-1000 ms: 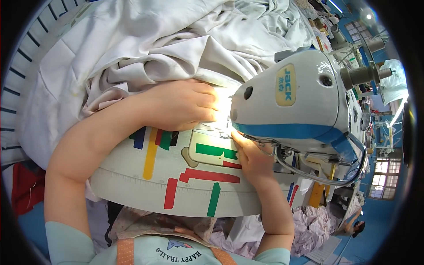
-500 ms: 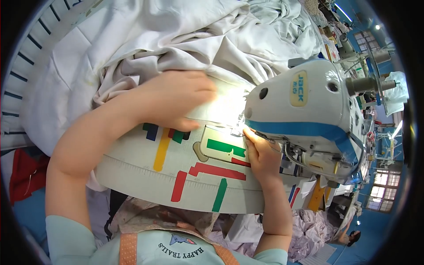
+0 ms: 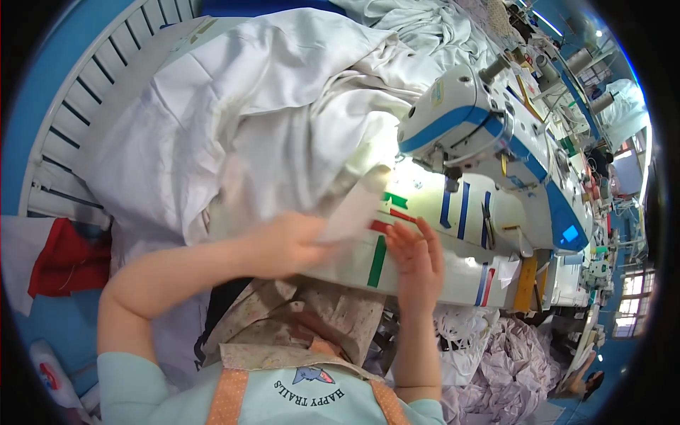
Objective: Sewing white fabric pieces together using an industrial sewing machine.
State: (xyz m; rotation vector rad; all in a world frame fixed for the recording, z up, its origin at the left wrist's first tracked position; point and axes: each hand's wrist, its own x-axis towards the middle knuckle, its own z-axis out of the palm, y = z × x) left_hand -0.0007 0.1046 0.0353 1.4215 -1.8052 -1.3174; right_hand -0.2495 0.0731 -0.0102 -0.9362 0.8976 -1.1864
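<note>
My left hand (image 3: 294, 244), smeared by motion, is closed on an edge of white fabric (image 3: 354, 209) in front of the sewing machine. The fabric runs back from it into a large rumpled heap (image 3: 276, 85) of white cloth. My right hand (image 3: 416, 258) is raised over the front of the table, fingers loosely apart, holding nothing. Behind it stands a white and blue sewing machine (image 3: 453, 117), its lamp lighting the needle area. Strips of green tape (image 3: 377, 262) and red tape (image 3: 401, 214) are stuck on the pale machine table (image 3: 453, 265) near my hands.
Blue tape strips (image 3: 462, 210) and a dark slender tool (image 3: 487, 225) lie on the machine bed. A white slatted rack (image 3: 71, 124) curves along the left, with red cloth (image 3: 69, 258) below it. Crumpled pale pink fabric (image 3: 506, 368) is heaped at lower right.
My left hand has come back toward me, pulling the white fabric off the machine bed. My right hand has left the needle area and opened. The view has shifted.
</note>
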